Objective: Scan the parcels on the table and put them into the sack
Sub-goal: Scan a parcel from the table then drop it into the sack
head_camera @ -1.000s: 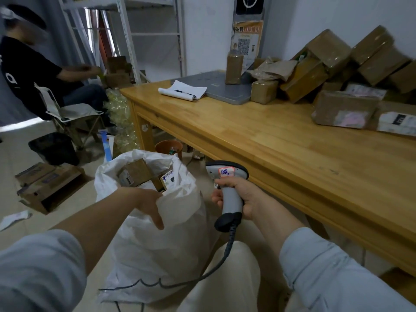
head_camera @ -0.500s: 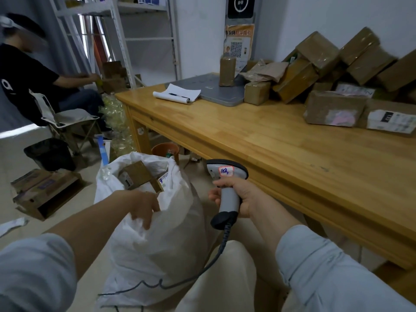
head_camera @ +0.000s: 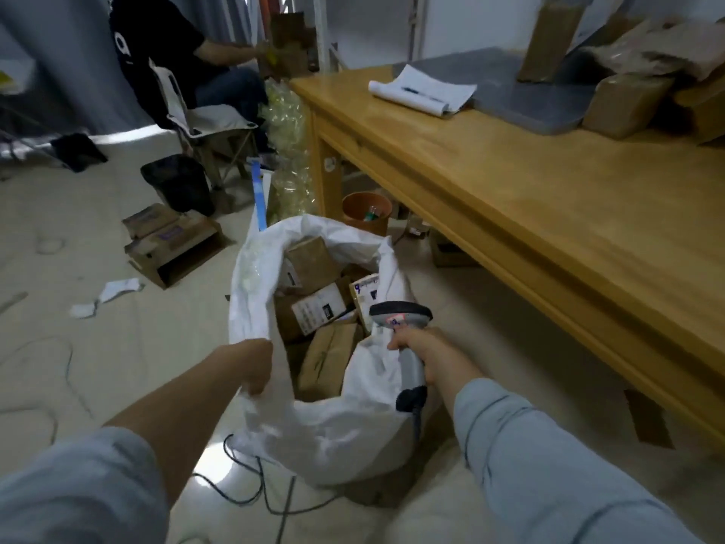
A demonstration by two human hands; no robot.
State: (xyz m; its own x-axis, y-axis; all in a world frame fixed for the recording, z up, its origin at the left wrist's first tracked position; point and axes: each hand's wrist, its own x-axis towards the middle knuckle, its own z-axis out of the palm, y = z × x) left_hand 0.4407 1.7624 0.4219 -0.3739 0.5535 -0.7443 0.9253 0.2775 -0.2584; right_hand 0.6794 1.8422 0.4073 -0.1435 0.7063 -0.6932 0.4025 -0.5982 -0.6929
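The sack (head_camera: 333,433) sits on the floor right beside the tabletop (head_camera: 549,214), mouth open, with several parcels (head_camera: 314,265) already inside. It looks like thin woven plastic, so I'd guess it's floppy, a bit slick and has no shape of its own. The only sensible place to take it is the rim, with a bunch of fabric gathered in the fist.

That's pretty much how it stands. The left grip (head_camera: 257,365) is curled tight round the near-left rim, pulling the mouth wide. The right grip (head_camera: 421,349) is wrapped round the scanner (head_camera: 400,314) handle, right up against the sack's right rim. I can't tell if it's pinching fabric too. So the open mouth lies between the two grips, with the loaded parcels just past them and lower.

The unscanned boxes (head_camera: 623,106) are at the far end of the tabletop, well apart from both grips. They're taped cardboard: stiff, probably light, and likely slippery from the tape. I'd grab one across opposite faces, not by a corner.
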